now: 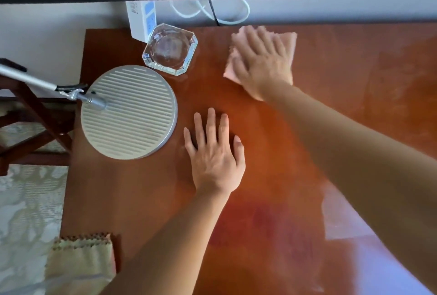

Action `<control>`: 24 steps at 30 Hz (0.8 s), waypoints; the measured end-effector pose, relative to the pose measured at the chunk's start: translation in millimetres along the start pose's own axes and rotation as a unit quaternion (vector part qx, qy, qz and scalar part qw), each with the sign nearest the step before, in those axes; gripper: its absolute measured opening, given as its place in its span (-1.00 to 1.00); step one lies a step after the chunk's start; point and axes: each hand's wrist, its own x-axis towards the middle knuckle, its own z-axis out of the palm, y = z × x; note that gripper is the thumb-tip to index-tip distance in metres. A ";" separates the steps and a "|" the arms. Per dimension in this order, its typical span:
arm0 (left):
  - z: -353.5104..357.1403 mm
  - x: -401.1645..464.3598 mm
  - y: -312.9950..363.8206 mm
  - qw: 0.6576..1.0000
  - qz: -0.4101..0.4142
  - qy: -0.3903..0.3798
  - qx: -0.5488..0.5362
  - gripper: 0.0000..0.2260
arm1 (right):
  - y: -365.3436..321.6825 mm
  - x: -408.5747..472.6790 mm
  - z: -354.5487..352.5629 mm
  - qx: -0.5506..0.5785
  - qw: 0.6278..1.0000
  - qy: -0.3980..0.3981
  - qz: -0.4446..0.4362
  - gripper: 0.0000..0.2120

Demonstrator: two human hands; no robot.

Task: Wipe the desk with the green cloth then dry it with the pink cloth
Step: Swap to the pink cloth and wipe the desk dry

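Note:
The pink cloth [287, 41] lies flat on the far part of the brown wooden desk [354, 86]. My right hand [262, 62] presses down on it with straight, spread fingers, covering most of it. My left hand [214, 152] rests flat on the bare desk nearer to me, fingers spread, holding nothing. The green cloth [80, 261] lies folded at the desk's near left corner, apart from both hands.
A round ribbed silver lamp head [128, 112] on a metal arm hangs over the desk's left side. A clear glass ashtray [170, 49] sits behind it, by a white power strip [142, 20]. White cables and a dark screen are at the back wall. A wooden chair stands left.

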 end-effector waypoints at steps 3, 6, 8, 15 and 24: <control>0.6 0.9 -0.6 1.000 0.000 -0.003 0.005 -0.48 | 37.6 9.8 -7.2 0.011 0.997 0.015 0.070 -0.44; 1.9 2.0 -0.3 1.000 0.001 0.001 0.008 -0.48 | 27.4 12.8 -6.7 0.018 0.994 0.022 0.106 -0.44; 2.1 1.6 -0.1 1.000 0.002 0.007 0.004 -0.49 | -3.1 12.4 -3.3 0.025 0.995 0.022 0.096 -0.43; 3.2 2.0 -0.3 1.000 0.001 0.021 0.006 -0.50 | -72.0 11.5 7.5 0.018 0.998 -0.015 -0.051 -0.43; 3.6 1.1 -1.0 1.000 0.004 0.017 0.005 -0.49 | 20.1 -0.3 -2.5 0.011 0.997 0.023 0.066 -0.42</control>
